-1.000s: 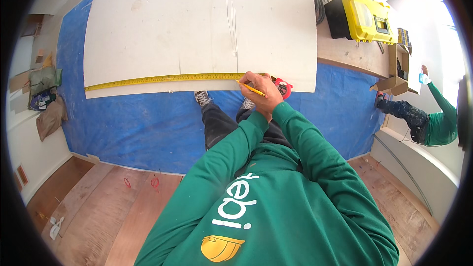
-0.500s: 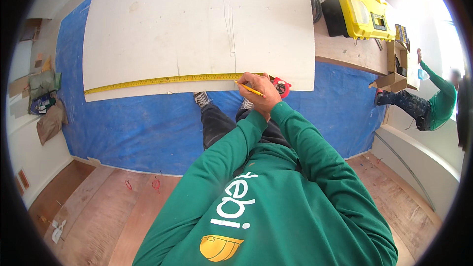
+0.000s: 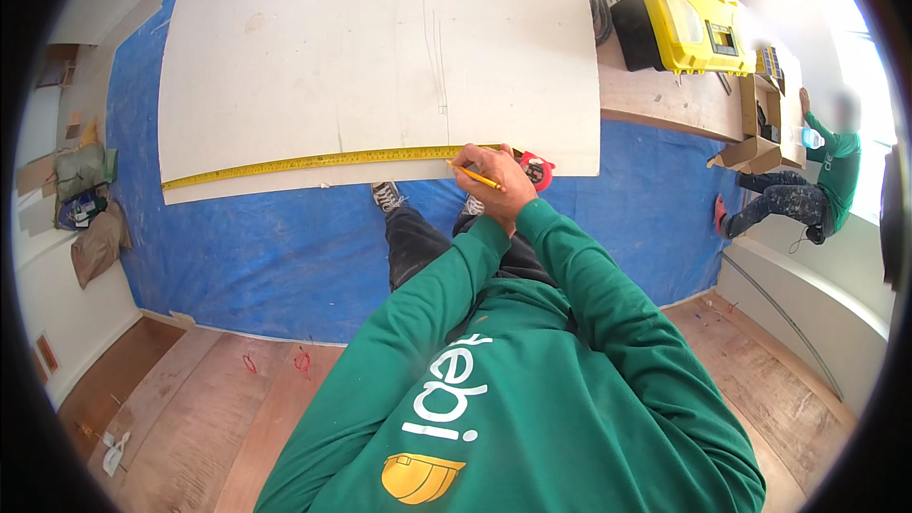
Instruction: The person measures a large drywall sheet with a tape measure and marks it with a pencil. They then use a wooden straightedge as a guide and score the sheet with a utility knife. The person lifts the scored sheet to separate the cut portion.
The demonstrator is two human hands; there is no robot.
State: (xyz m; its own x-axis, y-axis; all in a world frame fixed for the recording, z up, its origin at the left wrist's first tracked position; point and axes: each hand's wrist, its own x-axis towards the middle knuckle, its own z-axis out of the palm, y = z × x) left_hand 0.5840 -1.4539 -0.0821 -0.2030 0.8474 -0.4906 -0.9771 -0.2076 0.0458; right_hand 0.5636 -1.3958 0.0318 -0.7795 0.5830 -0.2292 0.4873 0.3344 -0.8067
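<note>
A large white board (image 3: 285,66) with thin pencil lines reaches over the blue-covered floor. A yellow tape measure strip (image 3: 313,160) runs along its near edge to a red tape case (image 3: 540,178) at the right. My right hand (image 3: 494,176) is closed on a yellow pencil (image 3: 467,171), its tip at the tape beside a vertical line. My left hand (image 3: 507,220) is mostly hidden beneath the right one, near the tape case; I cannot see what its fingers hold.
A wooden bench (image 3: 665,109) holds a yellow-black toolbox (image 3: 693,28), black cables and an open cardboard box (image 3: 760,119). A co-worker (image 3: 822,185) is by a bottle (image 3: 812,139) at the right. Bags (image 3: 95,237) lie left. Blue sheeting (image 3: 228,256) covers the floor beside plywood (image 3: 237,418).
The co-worker has shifted toward the bench and become more upright, a hand raised near the bottle. The scene has drifted slightly left in my view. My hands remain at the tape.
</note>
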